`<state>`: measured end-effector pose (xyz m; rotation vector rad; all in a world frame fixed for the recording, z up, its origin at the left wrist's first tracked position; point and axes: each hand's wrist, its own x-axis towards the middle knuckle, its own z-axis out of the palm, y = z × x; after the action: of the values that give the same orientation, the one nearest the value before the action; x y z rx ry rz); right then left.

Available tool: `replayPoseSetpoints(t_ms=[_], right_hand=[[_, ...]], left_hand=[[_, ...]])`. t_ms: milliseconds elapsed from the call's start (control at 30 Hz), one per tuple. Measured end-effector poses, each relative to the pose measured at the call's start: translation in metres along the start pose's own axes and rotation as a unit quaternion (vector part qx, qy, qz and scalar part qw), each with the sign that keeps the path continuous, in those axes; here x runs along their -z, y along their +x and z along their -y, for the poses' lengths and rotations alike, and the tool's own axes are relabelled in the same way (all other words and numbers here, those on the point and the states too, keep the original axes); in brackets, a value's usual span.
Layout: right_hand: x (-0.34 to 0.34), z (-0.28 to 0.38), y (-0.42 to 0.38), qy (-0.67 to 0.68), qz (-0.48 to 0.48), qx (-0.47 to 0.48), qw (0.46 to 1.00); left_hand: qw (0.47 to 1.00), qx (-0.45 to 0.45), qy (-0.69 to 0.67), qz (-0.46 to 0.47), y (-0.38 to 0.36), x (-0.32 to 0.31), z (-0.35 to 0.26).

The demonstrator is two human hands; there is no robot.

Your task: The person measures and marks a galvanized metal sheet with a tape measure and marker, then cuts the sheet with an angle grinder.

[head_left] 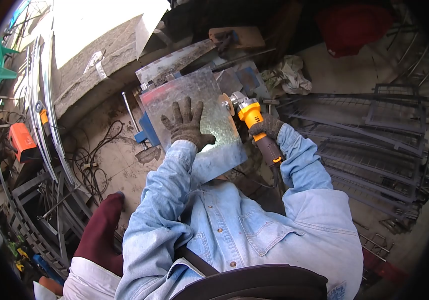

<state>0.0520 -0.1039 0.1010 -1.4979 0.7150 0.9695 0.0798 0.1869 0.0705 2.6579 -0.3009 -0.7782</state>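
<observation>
My left hand (pixel 187 124), in a dark knitted glove, lies flat with fingers spread on a grey sheet of metal (pixel 215 92). Gloved as well, my right hand (pixel 270 127) wraps round the body of a yellow angle grinder (pixel 251 114). The grinder's disc (pixel 227 104) is right at the sheet's right edge. Under the left side of the sheet shows a blue vise (pixel 147 130) with a long metal handle; the rest of it is hidden. A bright patch shines on the sheet beside my left thumb.
Dark metal grille frames (pixel 374 145) are stacked on the right. Black cable (pixel 87 162) coils on the floor at left, near an orange box (pixel 22 142) and long metal rails (pixel 42 110). A crumpled pale cloth (pixel 294 75) lies behind the grinder. A maroon-clothed leg (pixel 102 230) is at lower left.
</observation>
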Motion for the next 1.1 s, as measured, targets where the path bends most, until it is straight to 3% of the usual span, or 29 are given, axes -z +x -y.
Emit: replayPoseSetpoints(t_ms=[1100], right_hand=[[0.001, 0.014, 0.017, -0.015, -0.009, 0.017, 1.0]], left_hand=[[1.0, -0.005, -0.005, 0.005, 0.003, 0.004, -0.003]])
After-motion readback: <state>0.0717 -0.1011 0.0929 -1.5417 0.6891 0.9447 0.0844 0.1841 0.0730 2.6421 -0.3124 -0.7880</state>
